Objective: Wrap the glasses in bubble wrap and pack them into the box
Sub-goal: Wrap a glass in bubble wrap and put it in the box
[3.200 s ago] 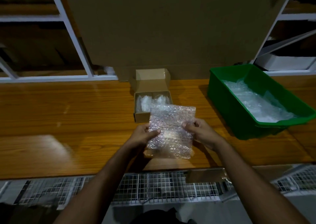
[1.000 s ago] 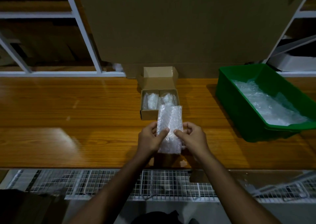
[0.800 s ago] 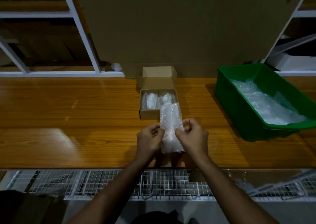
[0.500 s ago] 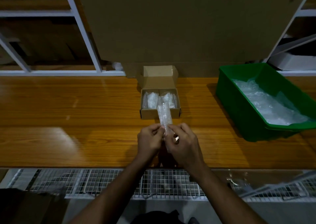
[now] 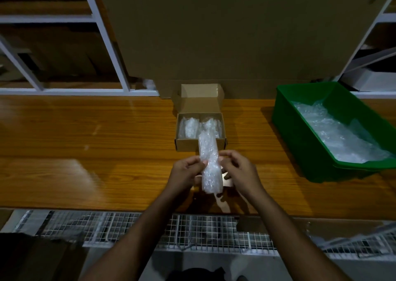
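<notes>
- What lies inside the long translucent roll of bubble wrap [image 5: 209,163] cannot be made out through the plastic; part of its lower end is hidden behind the right hand.
- The person's left hand [image 5: 186,172], left of the roll, has its fingers curled and pinches the roll's left edge about halfway along.
- The roll is held just above the glossy brown wooden tabletop [image 5: 85,152], its long axis running away from the person and leaning slightly left at the far end, which overlaps the near wall of the box behind it.
- The right hand [image 5: 240,171], right of the roll, curls its thumb and fingers against the roll's right edge; how firmly it grips is hard to tell.
- Just beyond the roll stands a small open brown cardboard box [image 5: 201,144], lid flap tilted back; two bubble-wrapped bundles [image 5: 189,127] lie side by side inside, contents unreadable.
- Well right of the roll sits a green rectangular plastic tub [image 5: 300,143], cut off at the frame edge, holding loose clear bubble wrap sheets [image 5: 338,137].
</notes>
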{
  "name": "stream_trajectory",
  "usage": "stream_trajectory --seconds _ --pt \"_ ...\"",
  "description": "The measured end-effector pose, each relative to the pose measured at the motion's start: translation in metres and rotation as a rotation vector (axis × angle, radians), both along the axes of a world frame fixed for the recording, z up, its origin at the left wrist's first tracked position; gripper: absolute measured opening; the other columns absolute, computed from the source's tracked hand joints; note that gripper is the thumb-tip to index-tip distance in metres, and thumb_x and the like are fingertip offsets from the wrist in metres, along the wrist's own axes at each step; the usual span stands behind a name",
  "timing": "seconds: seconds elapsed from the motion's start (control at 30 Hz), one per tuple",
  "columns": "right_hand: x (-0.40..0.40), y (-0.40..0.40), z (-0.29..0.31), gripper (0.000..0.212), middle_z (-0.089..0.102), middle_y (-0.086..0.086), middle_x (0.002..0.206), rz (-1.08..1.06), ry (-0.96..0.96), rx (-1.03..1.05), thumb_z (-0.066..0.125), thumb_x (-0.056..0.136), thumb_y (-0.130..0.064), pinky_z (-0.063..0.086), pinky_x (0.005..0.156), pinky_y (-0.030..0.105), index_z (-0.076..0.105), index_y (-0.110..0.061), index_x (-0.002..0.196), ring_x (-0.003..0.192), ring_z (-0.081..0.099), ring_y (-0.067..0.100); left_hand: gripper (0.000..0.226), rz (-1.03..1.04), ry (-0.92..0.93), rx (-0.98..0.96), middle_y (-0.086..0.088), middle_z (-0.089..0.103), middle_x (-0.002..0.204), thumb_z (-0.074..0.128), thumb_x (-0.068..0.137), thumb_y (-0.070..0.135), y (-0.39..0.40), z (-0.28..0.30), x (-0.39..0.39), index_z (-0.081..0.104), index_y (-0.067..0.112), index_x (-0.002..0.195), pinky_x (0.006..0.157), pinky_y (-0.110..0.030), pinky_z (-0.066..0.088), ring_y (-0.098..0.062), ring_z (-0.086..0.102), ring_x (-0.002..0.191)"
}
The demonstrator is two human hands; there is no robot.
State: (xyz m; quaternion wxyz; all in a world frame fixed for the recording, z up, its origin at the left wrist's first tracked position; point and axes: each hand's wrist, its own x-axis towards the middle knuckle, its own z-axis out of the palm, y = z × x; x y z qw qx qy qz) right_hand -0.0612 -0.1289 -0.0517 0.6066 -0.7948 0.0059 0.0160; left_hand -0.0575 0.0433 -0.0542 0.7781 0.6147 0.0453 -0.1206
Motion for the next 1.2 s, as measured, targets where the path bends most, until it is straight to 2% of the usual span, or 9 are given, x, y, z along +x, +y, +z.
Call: stream_trajectory --seconds 0.1,0.37,0.57,0.7,0.77,0.83,0.9,1.0,1.2 --pt "0.004 -0.004 0.008 0.018 0.075 0.009 0.099 0.192 0.077 0.102 0.062 0.098 -0.019 0.06 0.063 0.036 0.063 -0.026 0.115 0.086 0.074 0.022 0.022 -0.068 -0.002 0.002 -0.018 0.074 0.103 0.058 0.097 0.005 -0.003 0.001 0.001 0.067 -0.004 0.115 0.072 -0.036 0.061 -0.028 0.073 0.09" --pt "0.013 -0.017 0.005 0.026 0.075 0.011 0.107 0.13 0.164 0.47 0.058 0.093 0.005 0.059 0.083 0.042 0.072 -0.013 0.106 0.099 0.071 0.028 0.02 -0.01 -0.055 0.053 -0.009 0.075 0.101 0.059 0.094 -0.002 -0.018 0.008 0.004 0.069 0.005 0.11 0.07 -0.031 0.058 -0.024 0.072 0.089" --pt "0.021 -0.032 0.004 0.02 0.076 0.014 0.1 0.119 0.031 0.42 0.064 0.092 0.003 0.061 0.08 0.042 0.075 -0.011 0.1 0.095 0.073 0.03 0.021 0.041 -0.039 0.087 -0.015 0.074 0.107 0.056 0.097 0.005 -0.036 0.01 0.007 0.071 0.007 0.111 0.079 -0.043 0.058 -0.033 0.071 0.097" --pt "0.029 -0.043 -0.002 0.023 0.077 0.011 0.096 0.076 -0.041 0.319 0.07 0.086 0.003 0.061 0.078 0.047 0.078 -0.013 0.1 0.094 0.073 0.03 0.028 0.107 0.086 -0.093 -0.007 0.075 0.093 0.043 0.104 0.021 -0.049 0.017 0.005 0.069 0.009 0.105 0.066 -0.032 0.057 -0.024 0.071 0.086" --pt "0.032 -0.048 -0.003 0.027 0.078 0.001 0.093 0.093 -0.092 0.213 0.069 0.083 0.005 0.061 0.075 0.037 0.079 -0.017 0.093 0.091 0.074 0.019 0.03 0.108 0.114 -0.071 -0.007 0.076 0.097 0.046 0.103 0.029 -0.053 0.017 0.006 0.07 0.012 0.107 0.073 -0.035 0.057 -0.024 0.071 0.09" --pt "0.034 -0.052 -0.004 0.028 0.078 -0.003 0.09 0.113 -0.134 0.129 0.069 0.082 0.006 0.06 0.072 0.028 0.079 -0.019 0.087 0.087 0.073 0.011 0.022 0.099 0.108 -0.007 -0.01 0.074 0.107 0.058 0.097 0.024 -0.055 0.015 0.008 0.072 0.013 0.11 0.08 -0.041 0.054 -0.03 0.068 0.102" --pt "0.035 -0.055 -0.007 0.029 0.078 -0.002 0.09 0.112 -0.138 0.129 0.069 0.082 0.007 0.061 0.07 0.034 0.08 -0.02 0.085 0.086 0.074 0.014 0.021 0.086 0.101 0.026 -0.009 0.074 0.108 0.065 0.092 0.01 -0.057 0.012 0.009 0.071 0.014 0.112 0.078 -0.038 0.057 -0.028 0.07 0.101" --pt "0.038 -0.057 -0.009 0.031 0.077 0.007 0.095 0.118 -0.004 0.236 0.061 0.09 0.004 0.062 0.07 0.049 0.079 -0.021 0.095 0.086 0.075 0.027 0.028 0.105 0.101 0.01 -0.006 0.076 0.102 0.067 0.088 0.0 -0.06 0.009 0.01 0.069 0.014 0.113 0.069 -0.031 0.057 -0.019 0.073 0.09" --pt "0.032 -0.052 0.008 0.03 0.073 0.018 0.105 0.266 0.476 0.582 0.045 0.105 -0.029 0.06 0.065 0.039 0.06 -0.014 0.126 0.088 0.071 0.033 0.037 0.166 -0.043 0.073 -0.002 0.075 0.094 0.07 0.084 -0.008 -0.047 0.0 0.018 0.065 0.011 0.116 0.068 -0.028 0.057 -0.017 0.071 0.09"
